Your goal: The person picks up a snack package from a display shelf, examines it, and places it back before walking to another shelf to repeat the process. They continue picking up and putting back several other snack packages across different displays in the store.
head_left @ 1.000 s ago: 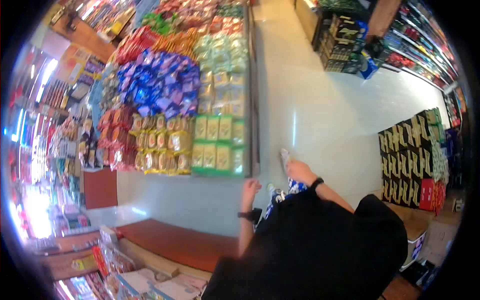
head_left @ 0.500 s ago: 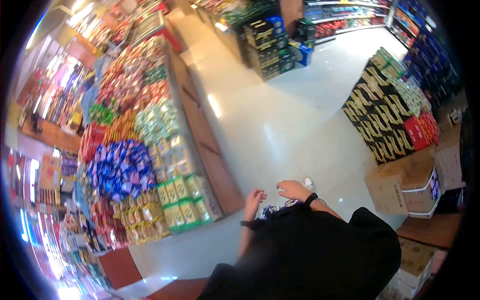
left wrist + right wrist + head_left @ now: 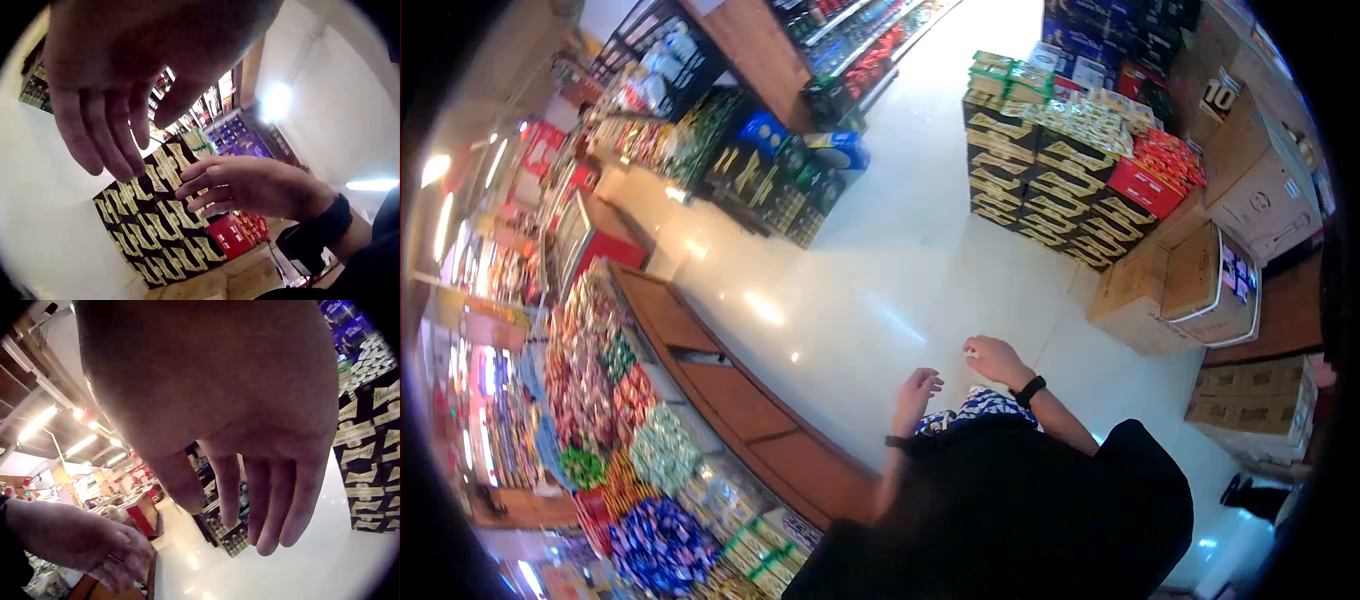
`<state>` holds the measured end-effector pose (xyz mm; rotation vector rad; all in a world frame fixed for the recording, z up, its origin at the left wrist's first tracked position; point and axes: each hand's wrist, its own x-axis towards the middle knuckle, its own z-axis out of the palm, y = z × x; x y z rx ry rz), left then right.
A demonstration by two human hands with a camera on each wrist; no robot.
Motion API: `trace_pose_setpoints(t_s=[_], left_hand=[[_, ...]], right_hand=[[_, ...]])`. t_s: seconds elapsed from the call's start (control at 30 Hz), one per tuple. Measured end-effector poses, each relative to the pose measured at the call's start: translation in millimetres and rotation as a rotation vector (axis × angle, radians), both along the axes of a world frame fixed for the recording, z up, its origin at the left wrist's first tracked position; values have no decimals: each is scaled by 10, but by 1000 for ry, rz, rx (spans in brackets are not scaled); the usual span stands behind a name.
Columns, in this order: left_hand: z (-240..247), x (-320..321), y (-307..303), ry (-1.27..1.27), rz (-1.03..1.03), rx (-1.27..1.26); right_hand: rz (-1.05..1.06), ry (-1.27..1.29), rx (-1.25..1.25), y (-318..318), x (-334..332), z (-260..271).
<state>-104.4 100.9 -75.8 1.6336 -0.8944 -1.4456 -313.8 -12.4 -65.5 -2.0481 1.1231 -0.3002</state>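
Note:
In the head view my left hand (image 3: pixel 916 398) hangs in front of the body with loosely bent fingers and nothing in it. To its right, slightly farther forward, is my right hand (image 3: pixel 998 360), also holding nothing. A gap separates the two hands. The left wrist view shows the left fingers (image 3: pixel 103 140) relaxed and pointing down. Seen from the right wrist, the right fingers (image 3: pixel 269 500) hang nearly straight over the pale floor (image 3: pixel 300 569). Nearest the left hand is the wooden side of a display stand (image 3: pixel 770 415), loaded with packaged goods such as blue-wrapped packets (image 3: pixel 662 545).
Ahead to the right stands a stack of black-and-gold cartons (image 3: pixel 1040 180), with a red box (image 3: pixel 1145 190) at its corner. Open cardboard boxes (image 3: pixel 1145 305) sit at the right. More stacked cases (image 3: pixel 775 185) stand ahead to the left. Shiny tiled floor (image 3: pixel 880 290) runs between them.
The view has turned to the right: the display stand has swung to the lower left, and the carton stack now lies ahead. Both hands stay in front of the body, empty now.

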Motion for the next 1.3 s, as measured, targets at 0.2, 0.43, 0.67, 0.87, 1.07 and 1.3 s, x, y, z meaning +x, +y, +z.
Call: trace_pose_setpoints(t_s=[0.2, 0.43, 0.67, 0.87, 1.07, 1.3], left_hand=[[-229, 93, -906, 53, -144, 103], [-245, 585, -2333, 56, -341, 31], [-69, 991, -4021, 35, -483, -171], [158, 688, -5105, -1, -471, -226], [97, 34, -5785, -67, -457, -270], [505, -771, -6332, -89, -475, -272]], right_hand=[[-273, -20, 3, -857, -95, -34], [-512, -13, -23, -1536, 236, -35], [-653, -39, -174, -2381, 542, 310], [-816, -91, -240, -2998, 434, 519], [-836, -112, -453, -4003, -23, 472], [-823, -177, -375, -4972, -687, 774]])
